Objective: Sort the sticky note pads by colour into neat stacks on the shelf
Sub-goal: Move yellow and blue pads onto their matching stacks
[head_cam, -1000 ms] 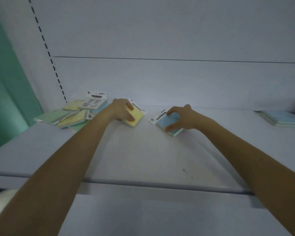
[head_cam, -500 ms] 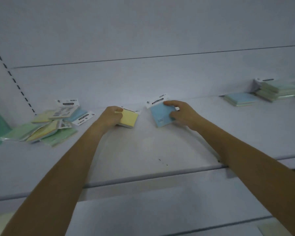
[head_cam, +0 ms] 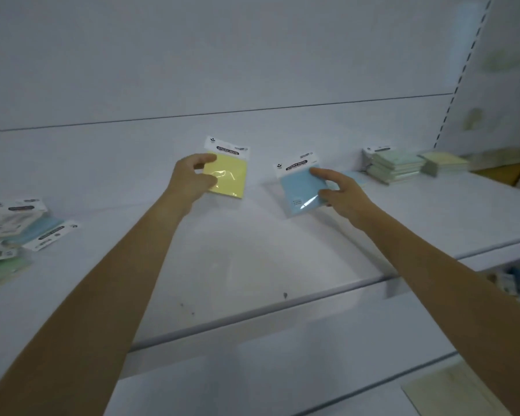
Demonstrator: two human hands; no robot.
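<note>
My left hand (head_cam: 191,178) grips a yellow sticky note pad (head_cam: 230,175) by its left edge, lifted above the white shelf (head_cam: 252,259). My right hand (head_cam: 339,192) holds a blue sticky note pad (head_cam: 299,192) by its right side, also raised. Both pads are wrapped in clear film with white header cards. At the far left lies a loose pile of mixed pads (head_cam: 12,232). To the right stand a green stack (head_cam: 395,166), a yellow stack (head_cam: 445,162) and a low blue stack (head_cam: 354,177), partly hidden behind my right hand.
A white back panel rises behind the shelf, with a slotted upright (head_cam: 457,85) at the right. The shelf's front edge (head_cam: 282,307) runs across the middle. Some items sit on a lower level at the right (head_cam: 514,280).
Both hands have lifted their pads off the shelf and carried them rightwards. The view has swung right, bringing the sorted stacks closer and pushing the mixed pile to the left edge.
</note>
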